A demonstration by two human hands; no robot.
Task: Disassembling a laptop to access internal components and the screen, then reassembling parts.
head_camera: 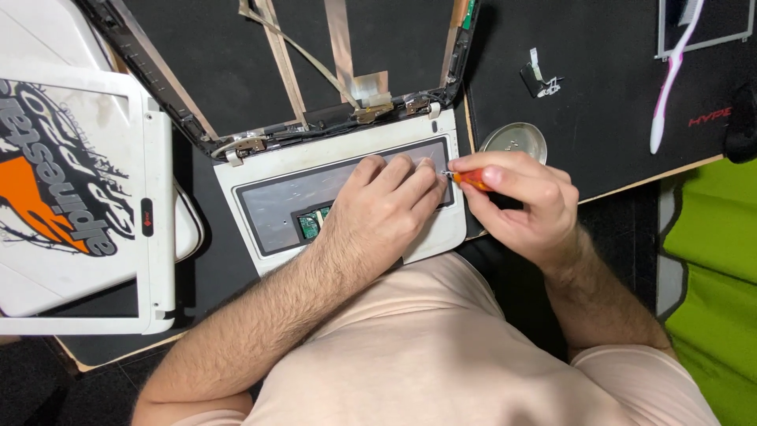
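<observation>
White plastic laptop base (260,170), keyboard removed, grey metal tray exposed, lying on black mat on counter (599,95) in front of torso. Left hand (378,213) pressed flat on tray, fingers together. Right hand (520,201) closed around small orange-handled screwdriver (471,180), tip at right edge of base. Risks: tip slipping into left fingertips or scratching tray; loosened screw rolling off, round metal dish (514,142) being just beside, not under; exposed green circuit board (309,226) near left palm, prone to knocks.

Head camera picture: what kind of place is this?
Probably a home repair desk for electronics. A white laptop lies opened up on a black mat, the right hand holds a small screwdriver, and a round tin sits nearby.
</observation>
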